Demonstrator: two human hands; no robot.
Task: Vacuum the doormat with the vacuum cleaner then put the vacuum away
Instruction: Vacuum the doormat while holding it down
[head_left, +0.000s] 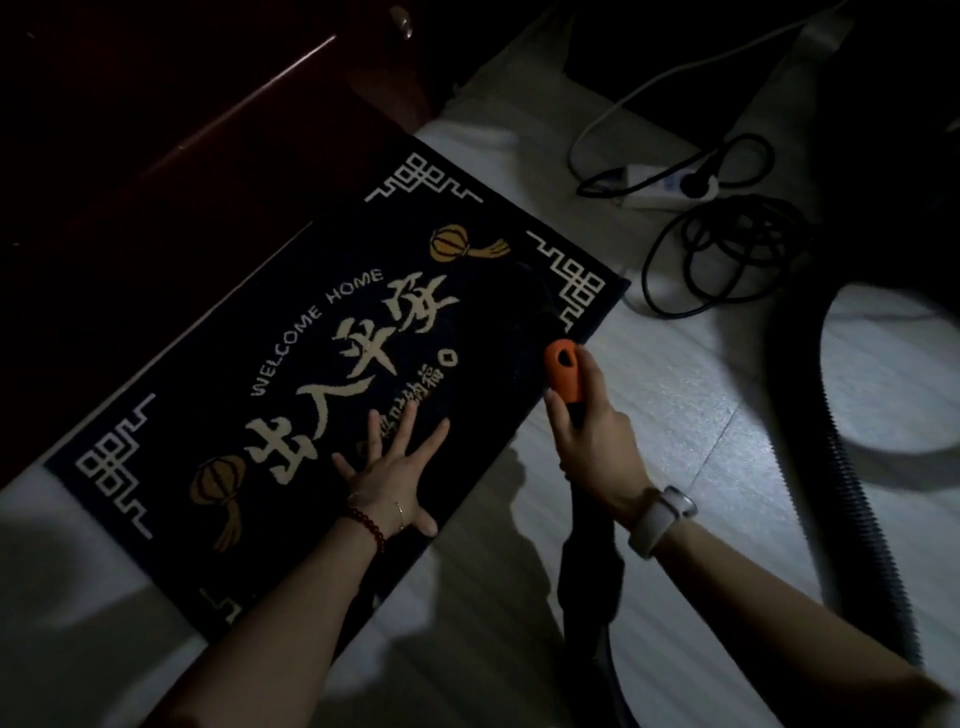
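Fingers spread wide and straight, the left hand presses flat on the dark rectangular doormat, near its near-right edge, palm down on the pile. A dark beaded bracelet and a thin bangle circle that wrist. The doormat carries pale lettering, the words WELCOME HOME, orange lantern figures and white knot patterns at its corners; it lies at a slant on the pale tiled floor, its far-left edge against a dark red wooden door.

The right hand grips the black vacuum wand just below its orange plastic collar, fingers curled round the tube, thumb along its left side. A white wristwatch sits on that wrist. The wand runs from the near side up past the hand to the right end of the doormat, where its dark nozzle end is hard to make out against the dark pile.

A black ribbed vacuum hose loops across the floor to the right of the hand. Farther off, a white power strip lies on the floor with a black plug in it, and a coiled black cord rests just nearer than the strip. The vacuum's body is lost in shadow at the far right.
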